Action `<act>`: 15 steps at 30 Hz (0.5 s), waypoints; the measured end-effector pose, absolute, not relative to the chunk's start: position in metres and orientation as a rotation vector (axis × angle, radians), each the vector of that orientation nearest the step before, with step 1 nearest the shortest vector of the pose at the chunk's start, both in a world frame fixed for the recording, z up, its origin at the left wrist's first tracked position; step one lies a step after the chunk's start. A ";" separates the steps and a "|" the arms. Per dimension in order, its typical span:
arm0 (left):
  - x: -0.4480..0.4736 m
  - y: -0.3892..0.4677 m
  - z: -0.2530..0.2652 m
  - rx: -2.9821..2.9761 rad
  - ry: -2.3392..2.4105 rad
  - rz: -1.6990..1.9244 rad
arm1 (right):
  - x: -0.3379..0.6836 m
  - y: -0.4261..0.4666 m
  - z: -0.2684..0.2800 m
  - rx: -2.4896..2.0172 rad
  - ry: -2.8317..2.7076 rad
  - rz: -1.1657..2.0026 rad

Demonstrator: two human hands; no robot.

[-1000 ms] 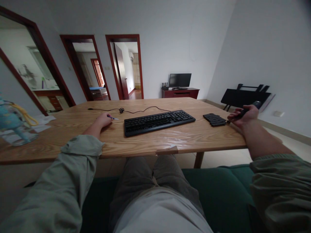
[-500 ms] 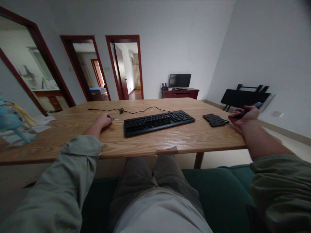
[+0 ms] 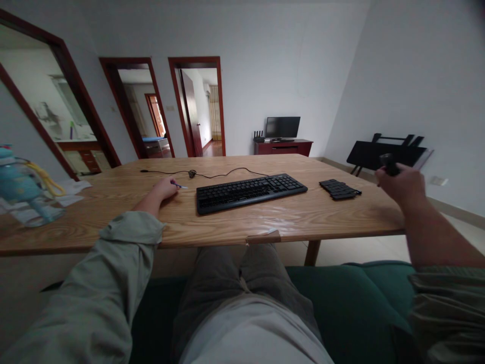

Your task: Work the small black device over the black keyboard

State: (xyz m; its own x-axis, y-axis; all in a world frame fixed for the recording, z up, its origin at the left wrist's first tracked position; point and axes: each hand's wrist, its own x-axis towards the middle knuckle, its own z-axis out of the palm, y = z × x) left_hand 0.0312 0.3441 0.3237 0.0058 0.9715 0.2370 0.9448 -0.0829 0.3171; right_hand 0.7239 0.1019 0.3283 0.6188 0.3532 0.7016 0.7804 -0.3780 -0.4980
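Note:
My left hand (image 3: 166,188) rests on the table, closed around a slim tool with a purple handle and a pale tip (image 3: 178,185). The tip points right, toward a black keyboard (image 3: 252,192), without touching it. Over the table's right edge my right hand (image 3: 407,187) is raised and wrapped round a dark cylindrical object (image 3: 389,164). Its round end points up and away; its exact kind is unclear. Between the keyboard and that hand lies a flat black ridged item (image 3: 339,188) in overlapping strips.
The keyboard's cable (image 3: 227,174) runs left along the wooden table (image 3: 227,227). A blue figure (image 3: 22,184) with a yellow cord stands at the left beside papers (image 3: 74,192). Beyond the table are a monitor on a cabinet (image 3: 284,146) and a folded black table (image 3: 384,155).
My right hand has moved right and turned over, from palm up to knuckles up, still holding the dark object. My left hand has stayed in place on the table.

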 end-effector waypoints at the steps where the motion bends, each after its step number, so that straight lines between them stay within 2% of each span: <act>1: 0.031 0.344 0.324 2.183 2.076 0.616 | 0.725 0.098 0.326 -2.058 -1.008 -0.575; 5: 0.032 0.342 0.324 2.189 2.066 0.637 | 0.738 0.093 0.310 -2.182 -1.249 -0.366; 15: 0.030 0.343 0.326 2.162 1.949 0.763 | 0.747 0.097 0.293 -2.200 -1.371 -0.290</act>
